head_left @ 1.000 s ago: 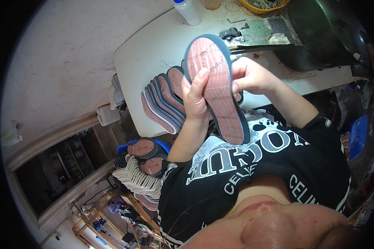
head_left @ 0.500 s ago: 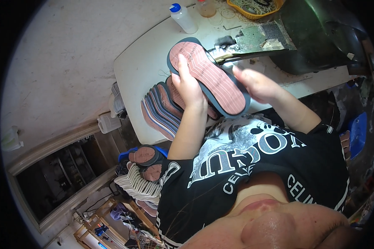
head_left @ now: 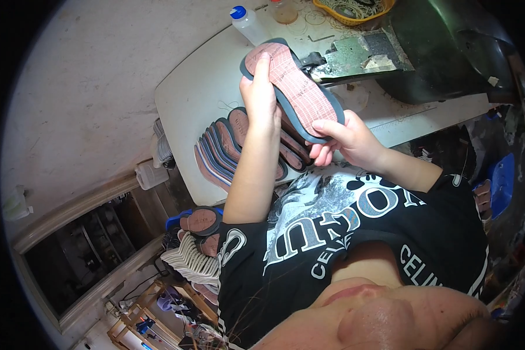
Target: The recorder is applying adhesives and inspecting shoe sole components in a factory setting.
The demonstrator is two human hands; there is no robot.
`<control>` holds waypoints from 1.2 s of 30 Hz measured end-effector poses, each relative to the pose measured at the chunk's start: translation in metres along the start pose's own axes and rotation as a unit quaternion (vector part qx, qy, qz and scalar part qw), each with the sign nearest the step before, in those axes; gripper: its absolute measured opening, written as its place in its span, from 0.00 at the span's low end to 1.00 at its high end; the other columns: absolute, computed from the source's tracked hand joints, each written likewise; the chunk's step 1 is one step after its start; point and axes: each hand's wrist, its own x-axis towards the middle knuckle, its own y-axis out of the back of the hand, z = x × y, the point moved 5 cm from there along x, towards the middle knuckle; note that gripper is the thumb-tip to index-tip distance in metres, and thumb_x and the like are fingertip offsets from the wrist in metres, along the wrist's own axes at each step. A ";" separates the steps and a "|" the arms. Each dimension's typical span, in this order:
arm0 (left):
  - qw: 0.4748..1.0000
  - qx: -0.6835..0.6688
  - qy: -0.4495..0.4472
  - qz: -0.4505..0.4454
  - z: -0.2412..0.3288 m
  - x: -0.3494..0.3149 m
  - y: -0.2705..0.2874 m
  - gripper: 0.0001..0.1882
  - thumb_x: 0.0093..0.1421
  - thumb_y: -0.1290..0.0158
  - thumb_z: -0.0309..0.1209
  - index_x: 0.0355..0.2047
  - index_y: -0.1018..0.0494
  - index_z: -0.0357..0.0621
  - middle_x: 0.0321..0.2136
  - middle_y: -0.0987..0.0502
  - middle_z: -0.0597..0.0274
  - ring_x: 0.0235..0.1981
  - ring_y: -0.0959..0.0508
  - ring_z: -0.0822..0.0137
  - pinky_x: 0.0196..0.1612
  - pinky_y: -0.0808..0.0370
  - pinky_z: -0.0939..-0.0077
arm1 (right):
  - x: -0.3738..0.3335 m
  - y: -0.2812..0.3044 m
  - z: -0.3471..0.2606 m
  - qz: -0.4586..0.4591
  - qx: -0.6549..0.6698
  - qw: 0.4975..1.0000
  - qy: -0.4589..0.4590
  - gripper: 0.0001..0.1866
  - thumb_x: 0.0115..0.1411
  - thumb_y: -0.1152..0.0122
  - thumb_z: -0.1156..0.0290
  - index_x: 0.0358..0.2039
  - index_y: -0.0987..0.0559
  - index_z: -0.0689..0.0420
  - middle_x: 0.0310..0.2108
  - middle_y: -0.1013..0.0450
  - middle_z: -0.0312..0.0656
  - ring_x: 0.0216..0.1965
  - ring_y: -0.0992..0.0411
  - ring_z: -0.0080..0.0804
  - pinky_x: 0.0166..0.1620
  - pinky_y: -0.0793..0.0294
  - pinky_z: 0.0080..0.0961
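Observation:
A shoe sole [head_left: 300,87] with a pinkish, line-patterned face and a dark blue-grey rim is held up above the table, tilted. My left hand [head_left: 259,93] grips its far end, thumb lying on the pink face. Around the near end my right hand [head_left: 347,137] is closed, thumb on top and fingers curled underneath. Below and left of the held sole, a row of similar soles [head_left: 224,143] overlaps on the white table [head_left: 178,102]. Part of that row is hidden behind my left forearm. Just beyond the sole stands the sewing machine's arm [head_left: 361,55].
A blue-capped bottle [head_left: 248,26], a jar [head_left: 284,10] and a yellow basket of cord [head_left: 356,17] stand at the far side. The machine's green body [head_left: 449,52] fills the right. More soles [head_left: 201,220] are stacked in a blue container at lower left.
My right hand, previously apart from the sole's side, now grips its near end. The sole has shifted slightly away from me and turned, with my left hand still holding it.

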 end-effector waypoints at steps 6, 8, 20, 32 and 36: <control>0.934 0.354 0.001 0.048 0.033 0.025 0.022 0.38 0.54 0.41 0.52 0.49 0.33 0.26 0.46 0.25 0.48 0.49 0.26 0.60 0.52 0.30 0.66 | 0.026 -0.003 -0.006 0.069 0.034 0.996 0.040 0.20 0.63 0.48 0.60 0.31 0.24 0.69 0.21 0.24 0.47 0.18 0.25 0.29 0.24 0.25 0.19; 0.878 0.450 -0.150 0.058 0.039 0.054 0.043 0.49 0.45 0.36 0.57 0.55 0.38 0.28 0.56 0.36 0.40 0.61 0.40 0.52 0.61 0.41 0.59 | 0.034 -0.001 -0.008 0.059 0.012 0.997 0.046 0.20 0.62 0.47 0.59 0.34 0.25 0.67 0.24 0.24 0.48 0.21 0.24 0.29 0.25 0.24 0.18; 0.526 0.625 -0.197 -0.542 0.069 0.050 -0.055 0.24 0.48 0.40 0.55 0.32 0.25 0.48 0.26 0.25 0.61 0.39 0.28 0.63 0.58 0.48 0.58 | 0.045 -0.007 -0.013 0.135 0.040 0.988 0.066 0.24 0.65 0.48 0.55 0.37 0.25 0.70 0.30 0.24 0.52 0.29 0.21 0.33 0.31 0.21 0.20; 0.554 0.641 -0.148 -0.509 0.078 0.036 -0.048 0.19 0.55 0.43 0.45 0.29 0.29 0.40 0.15 0.31 0.56 0.19 0.31 0.65 0.25 0.35 0.71 | 0.048 -0.005 -0.018 0.149 0.050 0.985 0.064 0.26 0.65 0.49 0.53 0.38 0.26 0.72 0.32 0.24 0.56 0.32 0.21 0.38 0.35 0.20 0.24; 0.585 0.678 -0.094 -0.436 0.081 0.026 -0.040 0.18 0.58 0.46 0.44 0.28 0.29 0.39 0.17 0.31 0.58 0.21 0.31 0.69 0.26 0.35 0.72 | 0.048 -0.003 -0.020 0.152 0.042 0.986 0.056 0.27 0.65 0.49 0.52 0.38 0.26 0.71 0.32 0.24 0.55 0.32 0.21 0.37 0.35 0.20 0.23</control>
